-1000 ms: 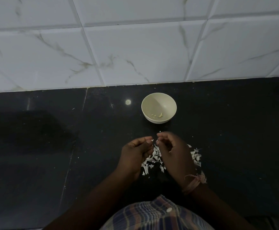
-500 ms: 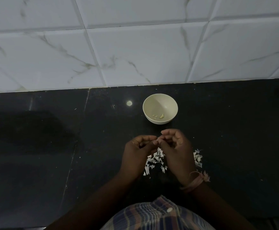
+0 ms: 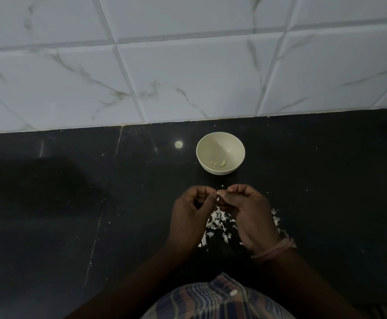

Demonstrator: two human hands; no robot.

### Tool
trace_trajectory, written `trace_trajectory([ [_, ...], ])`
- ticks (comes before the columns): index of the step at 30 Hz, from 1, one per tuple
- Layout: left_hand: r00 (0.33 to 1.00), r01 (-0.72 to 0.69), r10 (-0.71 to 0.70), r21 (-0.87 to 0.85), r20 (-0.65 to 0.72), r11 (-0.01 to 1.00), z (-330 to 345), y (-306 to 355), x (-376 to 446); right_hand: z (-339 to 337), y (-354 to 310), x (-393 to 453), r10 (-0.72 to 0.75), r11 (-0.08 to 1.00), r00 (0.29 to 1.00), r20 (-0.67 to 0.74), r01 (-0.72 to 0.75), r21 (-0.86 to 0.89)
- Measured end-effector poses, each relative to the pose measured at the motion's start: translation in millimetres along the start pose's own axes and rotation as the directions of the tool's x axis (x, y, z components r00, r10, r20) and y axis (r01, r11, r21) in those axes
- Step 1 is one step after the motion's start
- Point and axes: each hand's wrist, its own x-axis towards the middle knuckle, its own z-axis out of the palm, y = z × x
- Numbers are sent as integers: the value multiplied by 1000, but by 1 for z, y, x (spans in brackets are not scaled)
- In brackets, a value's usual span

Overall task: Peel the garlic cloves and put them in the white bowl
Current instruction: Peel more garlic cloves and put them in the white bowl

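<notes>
Bowl: white bowl [image 3: 220,156] sitting upright on the black counter [image 3: 49,215], near the tiled wall [image 3: 188,65]; taken as the landmark for everything below.
Bowl contents: a few small peeled cloves [image 3: 218,163] lying at the bottom of the bowl, toward its near side.
Left hand: left hand [image 3: 191,216] hovering above the counter, on the near side of the bowl and slightly to its left; fingers curling inward, thumb and fingertips meeting the other hand's at a small pale piece.
Right hand: right hand [image 3: 249,214] hovering on the near side of the bowl, just right of the left hand; fingers curling, thumb and forefinger pinching the same pale piece.
Garlic clove: garlic clove [image 3: 220,192] being pinched between both hands' fingertips, directly in front of the bowl and clear of it; too small to tell how much skin is on it.
Peels: scattered white peels [image 3: 218,223] lying on the counter on the near side of the bowl, partly under the two hands, some showing to the right of the right hand.
Wrist: pinkish thread band [image 3: 274,249] circling the right wrist.
Clothing: plaid shirt [image 3: 218,298] showing at the bottom edge, farthest from the bowl.
Light: scene dim; a small bright glare spot [image 3: 178,144] shining on the counter just left of the bowl.
</notes>
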Motion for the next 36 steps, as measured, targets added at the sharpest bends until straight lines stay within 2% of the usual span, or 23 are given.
trace_trajectory([
  [4, 996, 51, -44, -96, 75, 994, 1, 1, 0, -1, -4, 1, 124, 988, 992, 24, -125, 90],
  [7, 987, 133, -111, -199, 120, 971, 2, -2, 0, -2, -4, 0, 141, 986, 990, 10, -141, 93],
  [9, 981, 172, -147, -232, 123, 957, 2, -4, 0, -4, 0, 2, 66, 997, 997, -32, -68, -46],
  [11, 980, 190, -169, -236, 106, 953, 2, -4, 1, -8, 5, 4, -52, 966, 997, -63, 35, -257],
  [15, 986, 163, -157, -149, 47, 975, 1, -4, 2, -14, 10, 6, -266, 749, 964, -28, 189, -635],
  [17, 992, 124, -124, -86, 13, 989, 0, -4, 2, -15, 13, 7, -313, 663, 950, 16, 230, -712],
  [23, 999, 18, -16, 39, -51, 999, -2, -2, 1, -10, 14, 2, -311, 678, 939, 145, 326, -658],
  [29, 997, -65, 68, 97, -28, 993, -3, -3, -1, -9, 14, 2, -262, 754, 954, 150, 299, -585],
  [32, 998, -59, 62, 107, -26, 993, -2, -3, -1, -11, 12, 3, -250, 771, 959, 137, 282, -570],
  [36, 999, 33, -31, 56, -35, 998, -3, -4, 0, -11, 14, 3, -242, 779, 962, 129, 272, -565],
])
